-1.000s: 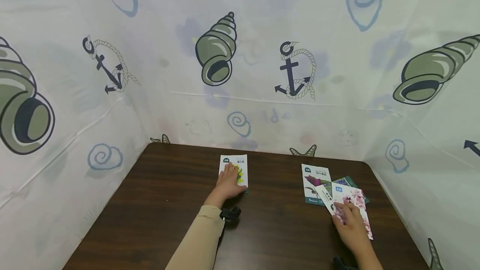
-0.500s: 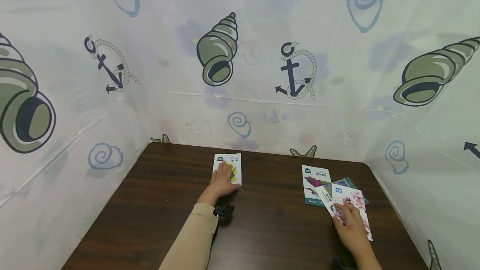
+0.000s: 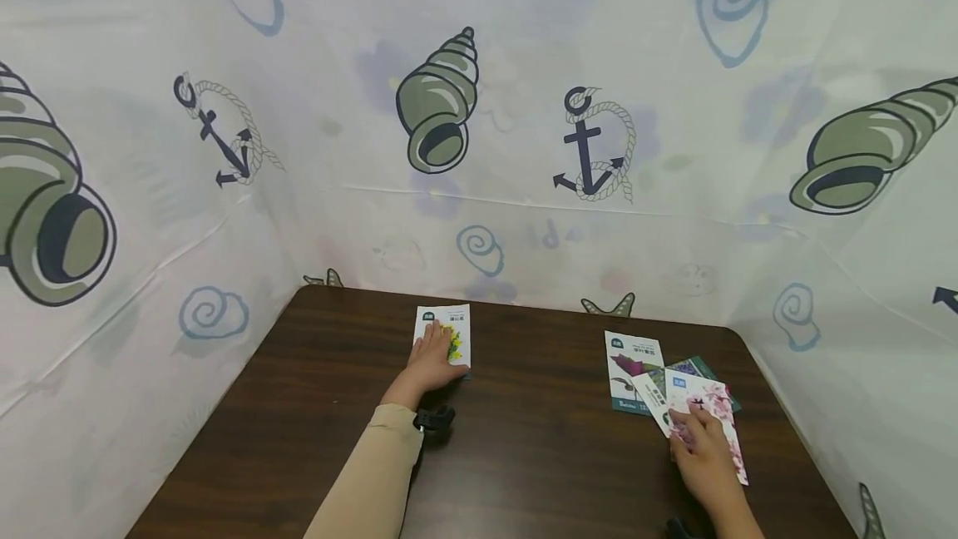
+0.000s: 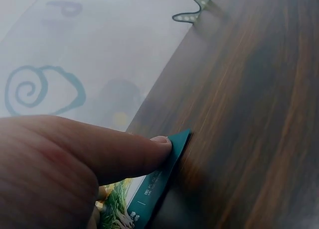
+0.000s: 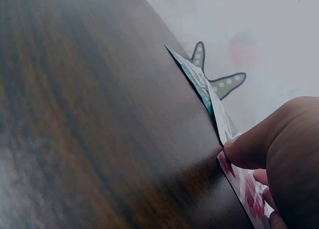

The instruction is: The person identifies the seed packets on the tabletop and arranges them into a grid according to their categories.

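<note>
My left hand (image 3: 430, 363) lies on a white seed packet (image 3: 461, 333) with yellow flowers near the table's back edge. Its fingers stretch over the packet face; in the left wrist view, the thumb sits on the packet's green bottom strip (image 4: 144, 204). On the right, my right hand (image 3: 707, 460) rests on a pink blossom packet (image 3: 711, 393), thumb at the left edge and fingers on its face. Beneath that packet, a white packet (image 3: 651, 398) sticks out at a slant. A green-edged packet (image 3: 702, 368) and a purple-flower packet (image 3: 632, 352) lie partly covered behind.
The dark wooden table (image 3: 539, 439) ends at a back edge against a white cloth backdrop (image 3: 524, 256) printed with shells and anchors. The cloth also rises along both sides. A black strap (image 3: 434, 419) circles the left wrist, over a beige sleeve (image 3: 374, 472).
My left hand has slid left along the table, and the yellow-flower packet has moved with it. The right hand and the packets under it stay in place.
</note>
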### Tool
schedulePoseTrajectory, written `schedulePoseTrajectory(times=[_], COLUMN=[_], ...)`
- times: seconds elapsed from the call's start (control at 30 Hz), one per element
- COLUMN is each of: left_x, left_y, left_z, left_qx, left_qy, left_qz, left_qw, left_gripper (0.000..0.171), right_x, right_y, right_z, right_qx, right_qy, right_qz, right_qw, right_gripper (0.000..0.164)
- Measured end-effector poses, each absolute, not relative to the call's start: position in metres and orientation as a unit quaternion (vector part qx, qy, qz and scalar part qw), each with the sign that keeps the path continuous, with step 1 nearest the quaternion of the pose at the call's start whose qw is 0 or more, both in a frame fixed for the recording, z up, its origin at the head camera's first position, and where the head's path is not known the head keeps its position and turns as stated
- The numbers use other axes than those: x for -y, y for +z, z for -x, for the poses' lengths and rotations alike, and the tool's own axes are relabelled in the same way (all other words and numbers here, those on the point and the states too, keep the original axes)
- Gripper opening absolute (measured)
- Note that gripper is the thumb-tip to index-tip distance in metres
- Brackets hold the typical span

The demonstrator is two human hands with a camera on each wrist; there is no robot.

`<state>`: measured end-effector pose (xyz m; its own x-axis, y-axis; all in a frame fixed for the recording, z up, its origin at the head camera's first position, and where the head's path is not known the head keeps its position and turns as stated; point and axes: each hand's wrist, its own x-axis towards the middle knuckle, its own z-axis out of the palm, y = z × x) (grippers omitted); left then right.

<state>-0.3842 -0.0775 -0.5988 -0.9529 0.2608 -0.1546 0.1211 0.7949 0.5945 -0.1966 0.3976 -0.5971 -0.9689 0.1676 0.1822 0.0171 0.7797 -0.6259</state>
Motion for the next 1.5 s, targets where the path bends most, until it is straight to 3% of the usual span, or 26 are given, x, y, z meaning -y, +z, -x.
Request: schedulePoseTrajectory(times=[0.3, 0.5, 0.83, 0.93, 1.07, 1.17, 1.5], left_x=[0.092, 0.101, 0.104, 0.104, 0.104, 0.104, 0.105], left_y=[-0.594, -0.589, -0.600, -0.602, -0.600, -0.600, -0.607], left_z=[0.383, 0.383, 0.389, 0.391, 0.391, 0.391, 0.396], left_qx=[-0.938, -0.939, -0.937, -0.941, -0.942, -0.942, -0.948], left_qy=[0.311, 0.304, 0.312, 0.303, 0.299, 0.299, 0.278], left_qz=[-0.109, -0.116, -0.119, -0.115, -0.115, -0.115, -0.115], left_qw=[0.111, 0.113, 0.100, 0.098, 0.098, 0.102, 0.104], left_gripper=[0.103, 0.100, 0.101, 0.101, 0.100, 0.101, 0.102], right_x=[-0.396, -0.397, -0.399, -0.402, -0.410, -0.415, -0.418], right_y=[-0.604, -0.602, -0.599, -0.594, -0.587, -0.585, -0.583], right_z=[0.197, 0.196, 0.194, 0.195, 0.195, 0.192, 0.191], right_qx=[0.932, 0.934, 0.943, 0.950, 0.943, 0.931, 0.922], right_qy=[0.317, 0.314, 0.287, 0.275, 0.269, 0.271, 0.266], right_qz=[0.027, 0.044, 0.051, 0.096, 0.192, 0.245, 0.281], right_qw=[0.173, 0.162, 0.159, 0.114, 0.040, 0.018, 0.033], right_gripper=[0.044, 0.044, 0.056, 0.070, 0.113, 0.137, 0.141])
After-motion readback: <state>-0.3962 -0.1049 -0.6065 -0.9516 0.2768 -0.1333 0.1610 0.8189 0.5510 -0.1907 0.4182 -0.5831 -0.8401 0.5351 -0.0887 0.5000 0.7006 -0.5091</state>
